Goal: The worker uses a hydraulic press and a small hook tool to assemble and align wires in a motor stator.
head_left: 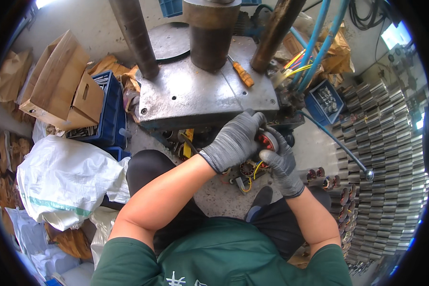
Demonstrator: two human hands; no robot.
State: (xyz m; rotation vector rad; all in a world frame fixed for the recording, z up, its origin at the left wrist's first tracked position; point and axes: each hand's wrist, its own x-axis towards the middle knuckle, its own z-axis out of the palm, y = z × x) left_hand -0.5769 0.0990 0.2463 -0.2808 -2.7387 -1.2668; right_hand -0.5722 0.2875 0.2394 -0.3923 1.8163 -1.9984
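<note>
In front of the press, both my hands wear grey knit gloves. My right hand [285, 167] is closed round a small motor stator [268, 142] with red windings, its thumb on the near side. A yellow wire [258, 169] hangs below it. My left hand [236, 142] is closed at the stator's left and top side; its fingertips are partly hidden. Just beyond the hands lies the press's steel table [186, 97], under a thick ram [210, 43]. A tool with a worn wooden handle [243, 75] rests on that table. More stators [247, 168] are on the floor beneath my hands.
Stacked metal cores [386, 176] form a wall at the right, with wound stators [344, 196] along its near edge. A lever with a ball end [368, 174] juts out there. Left stand a cardboard box [62, 90], a blue crate [112, 109] and a white sack [66, 176].
</note>
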